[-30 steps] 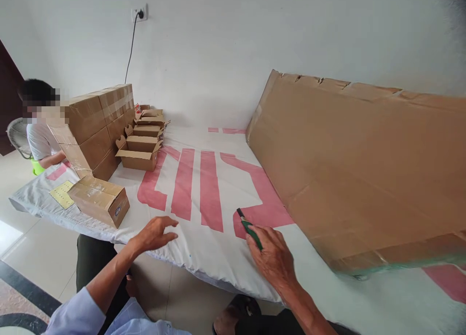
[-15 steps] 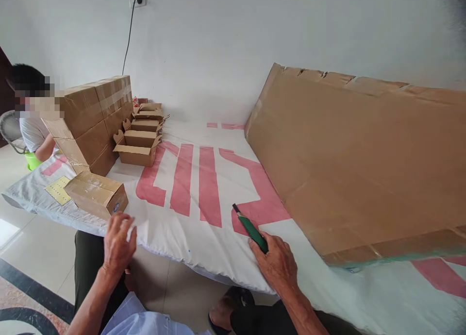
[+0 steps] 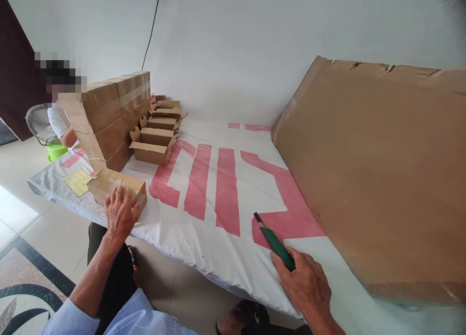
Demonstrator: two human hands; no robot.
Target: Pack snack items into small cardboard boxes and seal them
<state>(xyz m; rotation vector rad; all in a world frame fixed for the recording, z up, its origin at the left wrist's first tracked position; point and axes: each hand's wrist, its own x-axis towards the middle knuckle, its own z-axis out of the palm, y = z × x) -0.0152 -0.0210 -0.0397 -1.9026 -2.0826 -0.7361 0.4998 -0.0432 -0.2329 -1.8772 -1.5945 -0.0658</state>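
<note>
My left hand (image 3: 119,213) rests on the near end of a small taped cardboard box (image 3: 117,187) at the front left of the white cloth with red bands (image 3: 211,189); its fingers curl over the box top. My right hand (image 3: 305,284) is closed round a green utility knife (image 3: 275,242), whose dark tip points away and to the left over a red band. The knife lies low against the cloth.
A stack of big taped cartons (image 3: 112,114) and several small open boxes (image 3: 153,148) stand at the back left. A large flat cardboard sheet (image 3: 382,170) leans on the right. A yellow sheet (image 3: 77,182) lies by the box. Another person (image 3: 60,124) sits behind the cartons.
My left hand moved left from the bare cloth to the small taped box and now lies on it. My right hand kept hold of the green knife.
</note>
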